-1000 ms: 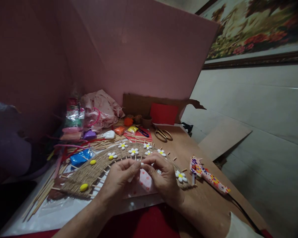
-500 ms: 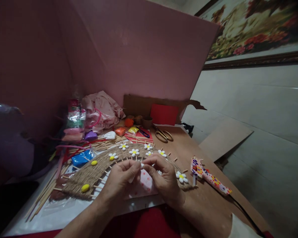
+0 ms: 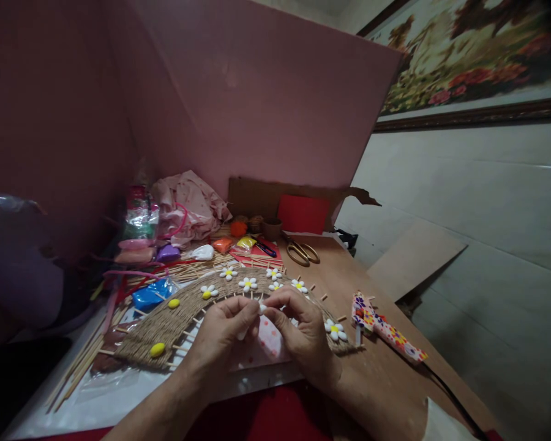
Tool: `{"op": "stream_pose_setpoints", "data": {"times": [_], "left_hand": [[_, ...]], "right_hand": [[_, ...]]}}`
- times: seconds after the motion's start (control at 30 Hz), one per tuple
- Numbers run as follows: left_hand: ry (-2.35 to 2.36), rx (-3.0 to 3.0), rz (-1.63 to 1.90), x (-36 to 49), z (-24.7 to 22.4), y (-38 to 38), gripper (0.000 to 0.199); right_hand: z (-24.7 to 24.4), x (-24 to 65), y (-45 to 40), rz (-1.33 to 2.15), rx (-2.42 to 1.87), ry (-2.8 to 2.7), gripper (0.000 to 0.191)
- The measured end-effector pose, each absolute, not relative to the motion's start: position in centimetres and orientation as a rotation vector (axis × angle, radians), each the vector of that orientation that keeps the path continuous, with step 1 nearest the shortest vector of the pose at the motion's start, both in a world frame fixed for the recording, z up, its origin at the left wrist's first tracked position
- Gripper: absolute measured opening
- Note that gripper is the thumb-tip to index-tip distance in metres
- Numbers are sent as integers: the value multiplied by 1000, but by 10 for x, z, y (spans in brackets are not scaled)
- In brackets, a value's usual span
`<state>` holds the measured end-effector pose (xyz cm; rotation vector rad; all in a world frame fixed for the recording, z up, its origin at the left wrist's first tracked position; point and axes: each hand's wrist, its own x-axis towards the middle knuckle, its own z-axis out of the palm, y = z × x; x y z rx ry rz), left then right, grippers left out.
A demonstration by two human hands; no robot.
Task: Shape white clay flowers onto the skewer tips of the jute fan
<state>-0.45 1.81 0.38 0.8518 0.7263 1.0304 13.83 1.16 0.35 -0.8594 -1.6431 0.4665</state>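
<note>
A small, white, rounded piece of what looked like modelling clay [image 3: 262, 309] was held in front of the body, above the inner curve of a broad arch woven from tan cord over wooden sticks [image 3: 142, 337]. It was pinched between the thumbs and forefingers of both hands: the left hand [image 3: 220, 327] was closed on its left side, the right hand [image 3: 300, 327] on its right, with almost no gap between the fingertips. Neither hand was nearer to it. Its long axis could not be made out, as most of its outline was covered by fingertips.

The arch was bowed toward the far edge of the worktop [image 3: 335, 269], its open side turned to the near edge. White-petalled flowers with yellow centres [image 3: 248, 283] were set along it. On its left part, two yellow ovals [image 3: 157, 350] were left without petals, while the flower nearest them [image 3: 208, 291] was petalled only on its upper side. Part of the arch's right half was hidden by the right hand, and a pink cloth with red dots [image 3: 270, 338], below the fingers, was partly covered. Gold-handled scissors [image 3: 303, 252] were placed toward the far edge, and a flower-patterned glue gun [image 3: 388, 327] toward the right edge.
</note>
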Motion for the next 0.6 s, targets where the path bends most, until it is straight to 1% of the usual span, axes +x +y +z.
{"op": "stream_pose_setpoints", "data": {"times": [0.37, 0.6], "left_hand": [[712, 867, 1030, -4, 4, 18, 34], [739, 860, 1033, -4, 5, 18, 33]], "right_hand": [[4, 139, 11, 454, -870, -1638, 5], [4, 139, 11, 465, -883, -1646, 8]]}}
